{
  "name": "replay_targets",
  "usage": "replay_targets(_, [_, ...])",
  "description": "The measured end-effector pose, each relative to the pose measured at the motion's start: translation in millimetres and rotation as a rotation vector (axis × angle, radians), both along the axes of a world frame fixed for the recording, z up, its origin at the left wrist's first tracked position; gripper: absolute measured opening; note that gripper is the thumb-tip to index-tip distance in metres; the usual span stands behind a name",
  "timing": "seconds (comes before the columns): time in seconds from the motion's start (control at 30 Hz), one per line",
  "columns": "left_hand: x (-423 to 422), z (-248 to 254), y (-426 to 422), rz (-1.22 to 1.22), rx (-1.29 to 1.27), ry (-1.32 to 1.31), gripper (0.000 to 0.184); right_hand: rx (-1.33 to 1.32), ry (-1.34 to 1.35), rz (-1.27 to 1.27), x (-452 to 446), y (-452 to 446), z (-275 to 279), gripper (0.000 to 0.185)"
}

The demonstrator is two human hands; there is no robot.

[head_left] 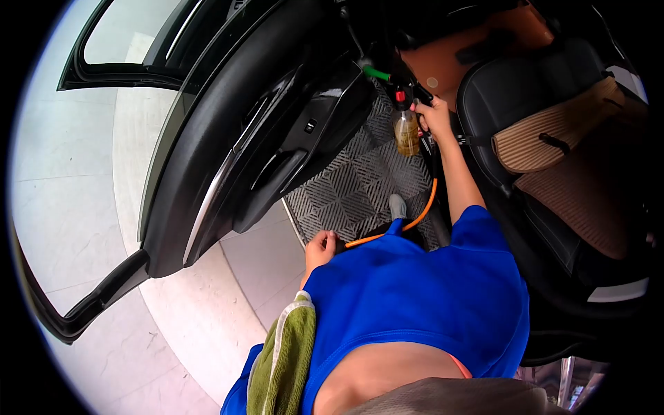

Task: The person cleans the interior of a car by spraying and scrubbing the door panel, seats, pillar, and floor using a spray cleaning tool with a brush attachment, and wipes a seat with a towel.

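My right hand (434,119) is wrapped round the black handle of an air spray gun (401,98). The gun has a green tip, a red part, and a clear bottle (407,135) of yellowish-brown liquid below. It points toward the inner panel of an open car door (277,149). From the gun's handle an orange air hose (430,204) curves down in front of my blue shirt. At the hose's lower left end, my left hand (320,249) is closed on a dark section of it, partly hidden by the fingers.
A black car seat (529,72) with a tan ribbed cover (553,131) stands on the right. Underfoot lies a grey patterned floor mat (332,197). A green towel (283,353) hangs over my left shoulder. The door's edge curves along my left side.
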State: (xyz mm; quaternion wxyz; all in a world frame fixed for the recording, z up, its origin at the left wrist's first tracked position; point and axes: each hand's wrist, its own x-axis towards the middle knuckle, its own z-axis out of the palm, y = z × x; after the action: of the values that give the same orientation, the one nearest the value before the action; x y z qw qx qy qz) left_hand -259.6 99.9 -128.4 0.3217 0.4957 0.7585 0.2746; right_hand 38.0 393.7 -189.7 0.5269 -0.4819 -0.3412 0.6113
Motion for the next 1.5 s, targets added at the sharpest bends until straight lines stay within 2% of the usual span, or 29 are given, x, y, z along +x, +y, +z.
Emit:
replay_targets(0.1, [-1,0,2,-0.007,-0.084,0.020,0.026,-0.127,-0.024,-0.053,-16,0,-39,0.011])
replay_targets(0.17, [0,0,3,0.023,-0.134,0.009,0.026,-0.193,-0.098,0.003,-17,-3,-62,0.006])
replay_targets(0.27, [-1,-2,2,-0.037,-0.094,0.038,0.027,-0.235,-0.146,0.074,-12,-18,-60,0.005])
replay_targets(0.33, [-1,1,1,-0.019,-0.109,0.036,0.026,-0.248,-0.152,0.114,-6,-37,-48,0.006])
replay_targets(0.4, [-2,-2,-2,-0.001,-0.120,0.025,0.026,-0.111,-0.005,0.039,3,-56,-35,0.016])
replay_targets(0.5, [-4,-6,-7,-0.014,-0.084,-0.007,0.025,0.025,0.049,-0.021,3,-89,-2,0.023])
replay_targets(0.6, [-7,-11,-13,-0.049,-0.056,-0.047,0.026,0.086,0.014,-0.018,-12,-113,25,0.032])
replay_targets(0.63, [-8,-11,-15,-0.062,-0.087,-0.019,0.025,0.070,-0.092,0.063,-15,-119,24,0.031])
replay_targets(0.67, [-9,-11,-17,-0.050,-0.084,-0.027,0.025,0.015,-0.113,0.089,-20,-126,10,0.042])
replay_targets(0.73, [-10,-5,-20,-0.089,-0.098,-0.035,0.025,0.114,-0.165,0.191,-38,-139,20,0.040])
replay_targets(0.8, [-15,-5,-28,-0.077,-0.100,-0.029,0.026,0.069,-0.184,0.321,-44,-150,36,0.039])
replay_targets(0.9, [-25,-3,-43,-0.094,-0.040,-0.027,0.027,0.057,-0.242,0.346,-54,-160,56,0.041])
replay_targets(0.93, [-30,-3,-49,-0.067,-0.035,-0.034,0.027,0.129,-0.173,0.247,-60,-163,56,0.043])
replay_targets(1.0, [-36,-3,-63,-0.045,-0.069,-0.023,0.026,0.194,-0.218,0.171,-74,-162,57,0.046])
replay_targets(1.17, [-54,9,-95,0.043,-0.058,-0.058,0.023,0.361,-0.395,0.265,-118,-172,70,0.043])
replay_targets(1.23, [-62,5,-109,0.070,-0.010,-0.086,0.023,0.203,-0.407,0.434,-138,-183,109,0.035])
replay_targets(1.27, [-65,3,-115,0.082,0.028,-0.105,0.022,0.211,-0.415,0.448,-146,-183,111,0.035])
replay_targets(1.33, [-73,7,-125,0.105,0.032,-0.120,0.021,0.182,-0.367,0.407,-164,-174,112,0.025])
replay_targets(1.37, [-76,8,-132,0.113,0.025,-0.124,0.021,0.233,-0.434,0.386,-172,-165,102,0.016])
replay_targets(1.4, [-80,7,-139,0.129,0.028,-0.131,0.021,0.193,-0.575,0.431,-185,-166,120,0.023])
replay_targets(1.47, [-91,0,-151,0.164,0.116,-0.173,0.023,0.559,-0.736,0.311,-210,-167,110,0.032])
replay_targets(1.5, [-95,-11,-157,0.184,0.126,-0.179,0.023,0.504,-0.760,0.357,-220,-175,116,0.036])
